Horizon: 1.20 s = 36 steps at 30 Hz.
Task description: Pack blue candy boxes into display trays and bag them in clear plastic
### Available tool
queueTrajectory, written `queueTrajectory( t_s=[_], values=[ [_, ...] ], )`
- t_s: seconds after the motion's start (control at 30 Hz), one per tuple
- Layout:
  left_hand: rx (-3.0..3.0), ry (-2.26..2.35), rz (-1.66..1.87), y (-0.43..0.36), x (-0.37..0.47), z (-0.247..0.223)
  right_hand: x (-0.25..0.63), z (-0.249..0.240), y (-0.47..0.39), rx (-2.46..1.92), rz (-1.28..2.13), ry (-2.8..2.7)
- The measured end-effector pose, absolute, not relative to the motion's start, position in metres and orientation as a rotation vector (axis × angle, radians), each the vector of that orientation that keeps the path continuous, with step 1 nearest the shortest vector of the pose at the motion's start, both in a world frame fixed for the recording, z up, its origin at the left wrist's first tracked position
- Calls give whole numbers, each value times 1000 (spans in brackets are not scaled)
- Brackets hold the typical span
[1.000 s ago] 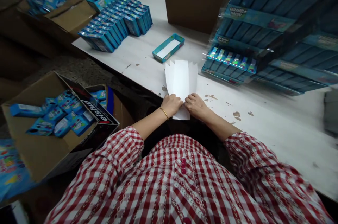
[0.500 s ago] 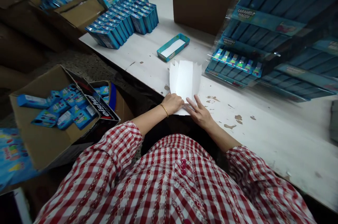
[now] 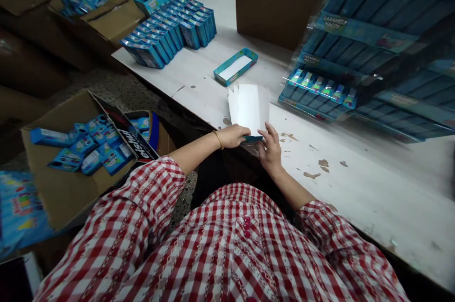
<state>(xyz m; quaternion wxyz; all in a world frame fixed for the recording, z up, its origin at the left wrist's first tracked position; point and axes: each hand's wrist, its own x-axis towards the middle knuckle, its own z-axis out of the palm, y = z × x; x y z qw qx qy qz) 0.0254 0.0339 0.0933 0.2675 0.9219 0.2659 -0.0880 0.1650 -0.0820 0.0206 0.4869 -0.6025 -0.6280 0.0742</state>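
Observation:
A partly folded cardboard tray (image 3: 248, 107) lies at the table's front edge, its white inside facing up. Its near end is folded upright and shows a blue outer face. My left hand (image 3: 232, 136) grips the near left corner, fingers closed on the card. At the near right corner, my right hand (image 3: 270, 148) has its thumb and fingers around the folded end. The far end flaps still spread outward. Just beyond it sits a finished blue tray (image 3: 235, 67) with a white bottom.
Rows of small blue boxes (image 3: 167, 32) stand at the table's far left. Plastic-wrapped display packs (image 3: 355, 50) are stacked on the right, beside a large brown carton (image 3: 277, 1). An open carton (image 3: 57, 197) with loose blue boxes is at lower left.
The near end of the cardboard tray has been folded up, so its blue outside now shows. My right hand has closed in around that end from a flatter, spread pose.

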Motion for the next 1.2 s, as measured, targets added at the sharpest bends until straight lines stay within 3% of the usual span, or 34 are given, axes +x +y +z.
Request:
queueTrajectory(
  t_s=[0.23, 0.53, 0.8, 1.03, 1.2],
  values=[
    [2335, 988, -154, 35, 35, 86, 169, 27, -88, -1423, 293, -1545],
    [2942, 826, -110, 2, 36, 81, 167, 16, -85, -1541, 307, -1595],
    [2678, 813, -654, 1, 64, 90, 171, 22, -82, -1500, 369, -1628],
    [2558, 722, -867, 12, 70, 95, 184, 24, -75, -1443, 414, -1715],
    [2556, 657, -974, 6, 70, 94, 201, 53, -67, -1463, 238, -1780]
  ],
)
